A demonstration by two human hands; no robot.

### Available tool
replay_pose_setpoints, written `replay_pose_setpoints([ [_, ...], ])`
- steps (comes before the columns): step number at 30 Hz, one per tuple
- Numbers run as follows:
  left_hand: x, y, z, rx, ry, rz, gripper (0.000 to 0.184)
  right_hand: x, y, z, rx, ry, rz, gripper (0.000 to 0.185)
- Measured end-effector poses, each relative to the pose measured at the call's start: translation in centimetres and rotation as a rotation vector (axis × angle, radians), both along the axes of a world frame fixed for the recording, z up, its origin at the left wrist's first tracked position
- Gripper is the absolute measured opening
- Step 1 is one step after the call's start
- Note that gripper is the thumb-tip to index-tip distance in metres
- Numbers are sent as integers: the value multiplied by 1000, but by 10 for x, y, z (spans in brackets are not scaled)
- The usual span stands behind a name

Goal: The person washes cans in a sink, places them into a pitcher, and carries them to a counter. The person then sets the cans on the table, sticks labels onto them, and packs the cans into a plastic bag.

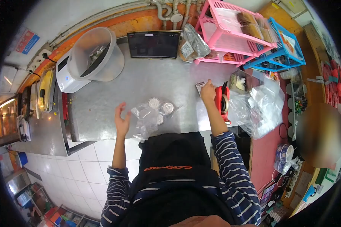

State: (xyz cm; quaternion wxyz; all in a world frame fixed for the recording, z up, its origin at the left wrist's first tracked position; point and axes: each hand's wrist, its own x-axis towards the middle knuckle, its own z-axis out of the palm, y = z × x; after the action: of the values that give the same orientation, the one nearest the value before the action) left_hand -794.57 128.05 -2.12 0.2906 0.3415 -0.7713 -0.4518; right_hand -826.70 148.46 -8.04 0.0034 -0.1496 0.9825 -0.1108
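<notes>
My left hand [122, 120] is raised at the table's near side, fingers apart and holding nothing. To its right lies a clear plastic bag [144, 120] with several round, silvery-lidded containers [154, 103] in or on it; which of the two I cannot tell. My right hand [208, 92] is farther forward, its fingers closed at the edge of a small printed label [199, 87]. The fingertips are partly hidden. Just right of that hand stands a red tape dispenser [218, 104] with a roll of tape and a black part on top.
A tablet [154, 44] leans at the back beside a clear bucket [115, 62] and a white device [66, 77]. Pink rack [231, 43] and blue rack [291, 53] stand back right. Loose clear bags [259, 109] and a plastic tub [250, 81] lie right of the dispenser.
</notes>
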Motion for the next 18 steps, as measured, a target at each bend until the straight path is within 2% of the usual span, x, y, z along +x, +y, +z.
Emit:
replay_pose_setpoints([
  [1, -8, -7, 14, -6, -8, 5, 32, 3, -1, 3, -6, -8, 5, 26],
  [3, -35, -13, 57, 245, 275, -16, 25, 13, -4, 31, -450, -181, 188, 24],
  [4, -50, -11, 80, 172, 308, -140, 22, 32, -12, 51, -863, -182, 223, 24],
  [5, -65, -6, 98, 100, 340, -266, 19, 50, -14, 64, -860, -194, 225, 24],
  [7, -94, 11, 112, 54, 63, -580, 14, 83, -12, 78, -1261, -608, 146, 24],
  [9, -114, 25, 77, 250, -302, -763, 14, 111, -4, 47, -1150, -821, 193, 26],
  [10, -114, 28, 59, 246, -304, -775, 14, 124, -1, 45, -989, -788, 211, 27],
  [11, -113, 33, 46, -19, -395, -799, 16, 134, -1, 47, -829, -754, 222, 27],
  [12, -111, 38, 33, -286, -478, -820, 18, 139, -2, 47, -835, -745, 200, 27],
  [14, -103, 49, 30, -330, -495, -805, 19, 149, -1, 53, -786, -578, 339, 29],
  [15, -100, 53, 29, -375, -505, -763, 21, 148, 1, 53, -717, -606, 388, 30],
  [17, -95, 56, 24, -415, -537, -732, 21, 136, 17, 57, -717, -346, 391, 24],
  [18, -93, 56, 19, -441, -547, -736, 21, 124, 32, 62, -685, -91, 216, 22],
])
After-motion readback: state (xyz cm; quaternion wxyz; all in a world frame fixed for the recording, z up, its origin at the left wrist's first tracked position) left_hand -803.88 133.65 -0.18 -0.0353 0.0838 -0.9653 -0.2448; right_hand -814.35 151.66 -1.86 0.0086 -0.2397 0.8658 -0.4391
